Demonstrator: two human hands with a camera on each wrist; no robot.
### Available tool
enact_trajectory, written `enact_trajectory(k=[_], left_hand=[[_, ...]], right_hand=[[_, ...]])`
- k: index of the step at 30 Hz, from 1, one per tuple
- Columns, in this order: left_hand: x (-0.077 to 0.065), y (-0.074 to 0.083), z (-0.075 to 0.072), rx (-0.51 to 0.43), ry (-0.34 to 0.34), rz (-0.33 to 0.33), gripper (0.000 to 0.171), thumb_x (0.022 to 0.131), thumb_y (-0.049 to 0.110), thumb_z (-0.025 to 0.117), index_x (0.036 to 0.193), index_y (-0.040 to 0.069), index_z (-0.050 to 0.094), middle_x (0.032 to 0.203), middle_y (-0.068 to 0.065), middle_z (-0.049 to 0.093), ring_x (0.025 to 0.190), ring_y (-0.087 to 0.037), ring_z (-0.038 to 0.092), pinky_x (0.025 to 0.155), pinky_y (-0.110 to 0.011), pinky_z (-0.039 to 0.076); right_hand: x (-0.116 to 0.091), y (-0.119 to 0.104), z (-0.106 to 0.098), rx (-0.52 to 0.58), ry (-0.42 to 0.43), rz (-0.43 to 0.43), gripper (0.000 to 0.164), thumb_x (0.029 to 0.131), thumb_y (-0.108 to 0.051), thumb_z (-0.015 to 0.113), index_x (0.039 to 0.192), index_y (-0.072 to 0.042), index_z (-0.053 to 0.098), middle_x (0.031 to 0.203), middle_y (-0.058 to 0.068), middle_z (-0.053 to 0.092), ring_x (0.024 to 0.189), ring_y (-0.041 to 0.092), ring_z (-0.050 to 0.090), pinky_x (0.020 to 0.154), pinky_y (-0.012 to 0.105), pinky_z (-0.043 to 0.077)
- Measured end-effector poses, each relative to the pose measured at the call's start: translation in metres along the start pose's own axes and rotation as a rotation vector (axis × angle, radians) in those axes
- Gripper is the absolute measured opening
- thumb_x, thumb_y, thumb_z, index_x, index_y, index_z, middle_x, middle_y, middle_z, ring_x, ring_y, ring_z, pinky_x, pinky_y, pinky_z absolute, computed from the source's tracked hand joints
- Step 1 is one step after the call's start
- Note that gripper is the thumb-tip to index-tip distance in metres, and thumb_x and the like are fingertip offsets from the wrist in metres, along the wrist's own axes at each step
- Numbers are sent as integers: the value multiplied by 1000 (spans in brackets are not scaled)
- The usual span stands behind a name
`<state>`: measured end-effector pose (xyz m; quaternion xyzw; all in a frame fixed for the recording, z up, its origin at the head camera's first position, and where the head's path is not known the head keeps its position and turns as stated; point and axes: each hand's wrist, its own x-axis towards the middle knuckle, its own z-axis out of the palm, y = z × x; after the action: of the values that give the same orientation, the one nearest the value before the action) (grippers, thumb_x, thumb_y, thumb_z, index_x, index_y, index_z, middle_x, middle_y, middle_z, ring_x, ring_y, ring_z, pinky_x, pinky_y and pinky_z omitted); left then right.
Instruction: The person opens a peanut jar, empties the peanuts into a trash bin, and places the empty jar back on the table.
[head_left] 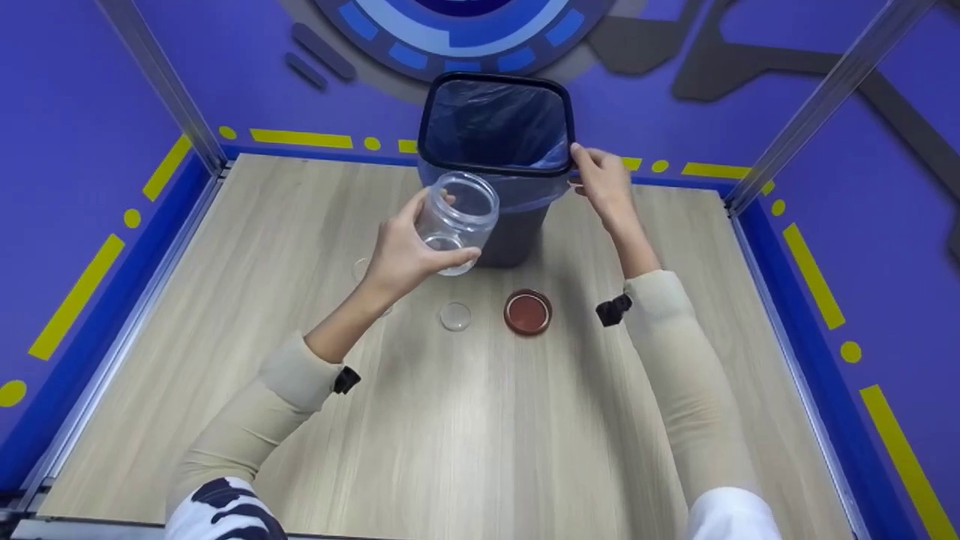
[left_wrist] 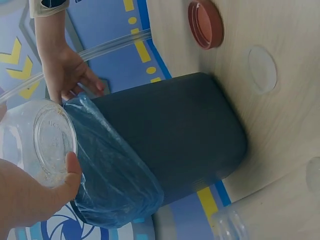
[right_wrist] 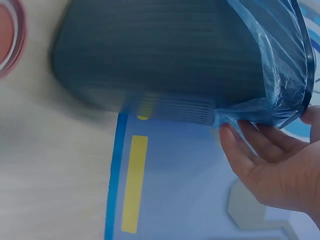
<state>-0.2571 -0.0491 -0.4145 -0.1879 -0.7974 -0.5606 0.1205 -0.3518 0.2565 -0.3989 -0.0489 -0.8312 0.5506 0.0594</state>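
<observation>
My left hand (head_left: 409,251) grips a clear plastic jar (head_left: 465,214) from its side, fingers round the far side and thumb at the front. The lidless jar is tilted, its mouth up, in front of the bin's near rim. In the left wrist view the jar's round base (left_wrist: 54,142) shows beside the thumb. My right hand (head_left: 604,184) holds the right side of a dark trash bin (head_left: 510,240), thumb at the black rim and fingers under it by the bag. A translucent bag (right_wrist: 272,55) lines the bin and hangs over its outside.
On the wooden table (head_left: 465,450) lie a red-brown lid (head_left: 527,312), inner side up, and a clear disc (head_left: 455,316). Another clear container (left_wrist: 230,225) shows partly in the left wrist view; my left forearm mostly hides it in the head view. Blue panels (head_left: 67,150) surround the table.
</observation>
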Motion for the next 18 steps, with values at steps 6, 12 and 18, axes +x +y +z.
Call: enact_trajectory(k=[6, 12, 18], left_hand=[[-14, -4, 5, 17, -25, -7, 88, 62, 35, 98, 137, 12, 58, 123, 1, 70, 110, -16, 65, 94, -37, 52], [-27, -17, 9, 5, -47, -7, 89, 60, 30, 99, 137, 11, 57, 128, -1, 67, 115, -17, 62, 98, -38, 50], [-35, -33, 20, 14, -83, 3, 90, 60, 23, 99, 136, 3, 54, 129, -7, 66, 116, -21, 62, 99, -40, 49]], right_hand=[[-22, 11, -6, -189, 92, -219, 46, 103, -43, 53, 128, -8, 70, 122, 9, 72, 110, 20, 66, 95, 35, 52], [-48, 32, -6, -216, 91, -311, 43, 104, -38, 55, 129, -8, 70, 120, 10, 73, 105, 22, 67, 94, 39, 52], [-67, 50, 3, -233, 48, -363, 37, 103, -31, 57, 127, -6, 71, 121, 12, 73, 105, 26, 70, 93, 42, 56]])
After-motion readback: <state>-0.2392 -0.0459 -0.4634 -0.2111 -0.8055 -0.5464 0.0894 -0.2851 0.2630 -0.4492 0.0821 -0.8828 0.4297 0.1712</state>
